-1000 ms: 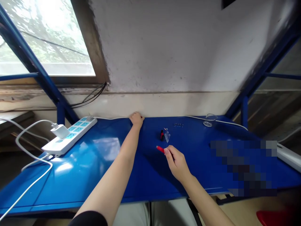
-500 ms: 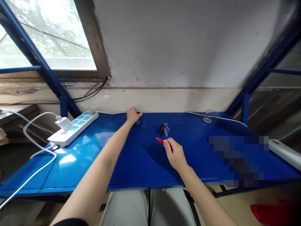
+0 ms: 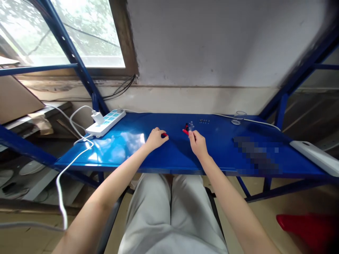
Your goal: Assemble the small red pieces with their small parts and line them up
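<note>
My left hand (image 3: 156, 139) is closed in a pinch over the blue table, with a small red piece (image 3: 164, 135) between its fingertips. To its right, my right hand (image 3: 198, 144) grips a red pen-like stick (image 3: 185, 132), whose end points left toward the other hand. The rest of the stick is hidden in my fist. Just beyond that hand lie a small black-and-red piece (image 3: 186, 125) and several small clear tubes (image 3: 191, 125). Farther back, several tiny metal parts (image 3: 204, 121) form a row, too small to name.
A white power strip (image 3: 106, 123) with a plugged-in charger (image 3: 97, 117) sits at the table's left. A clear cup (image 3: 238, 118) stands at the back right near a white cable (image 3: 261, 123). A long white object (image 3: 315, 157) lies at the right edge, beside a blurred-out patch.
My left hand has come back from the table's rear edge toward me, carrying the small red piece. My right hand still holds the red stick. The view has tilted down and shifted left.
</note>
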{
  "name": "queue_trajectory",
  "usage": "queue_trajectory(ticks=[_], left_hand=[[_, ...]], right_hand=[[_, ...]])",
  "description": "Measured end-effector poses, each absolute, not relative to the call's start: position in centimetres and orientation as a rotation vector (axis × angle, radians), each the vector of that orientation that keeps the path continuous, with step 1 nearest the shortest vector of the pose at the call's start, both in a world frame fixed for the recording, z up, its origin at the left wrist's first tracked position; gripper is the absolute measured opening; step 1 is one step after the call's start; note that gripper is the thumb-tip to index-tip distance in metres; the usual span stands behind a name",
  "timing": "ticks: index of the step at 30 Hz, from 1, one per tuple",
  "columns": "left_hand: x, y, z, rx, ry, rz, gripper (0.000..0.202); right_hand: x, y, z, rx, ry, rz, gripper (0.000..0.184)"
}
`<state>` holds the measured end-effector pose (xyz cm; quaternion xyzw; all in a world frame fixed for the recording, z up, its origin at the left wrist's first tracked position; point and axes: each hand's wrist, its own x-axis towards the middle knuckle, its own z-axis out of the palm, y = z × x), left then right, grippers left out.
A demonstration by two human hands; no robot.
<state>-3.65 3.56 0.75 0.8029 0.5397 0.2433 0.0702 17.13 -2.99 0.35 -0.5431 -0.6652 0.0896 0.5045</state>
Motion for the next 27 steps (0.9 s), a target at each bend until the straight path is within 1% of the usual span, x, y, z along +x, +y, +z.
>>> queue_trajectory(ticks=[4,10,14,18,23,27], left_hand=[[-3.3,0.9,0.1,2.501,1.632,0.708,0.034],[-3.2,-1.0,0.3,2.515,1.650,0.705,0.036],[-3.5,-1.0,0.7,2.379,1.645,0.790,0.035],[-3.5,0.1,0.6,2.225,1.716,0.828,0.040],[-3.5,0.9,-0.1,2.318,1.742,0.885,0.030],[-4.1,1.1,-0.2,2.226,1.759,1.053,0.032]], right_hand=[[17.3,-2.9,0.1,-1.321,-1.597,0.215,0.040],[17.3,-2.6,-0.4,-1.328,-1.574,0.223,0.041],[17.4,-2.4,-0.7,-1.335,-1.581,0.208,0.042],[17.4,-2.4,-0.7,-1.342,-1.583,0.212,0.043],[17.4,-2.6,-0.6,-1.351,-1.572,0.235,0.045],[17.5,-2.7,-0.5,-1.351,-1.581,0.245,0.044]])
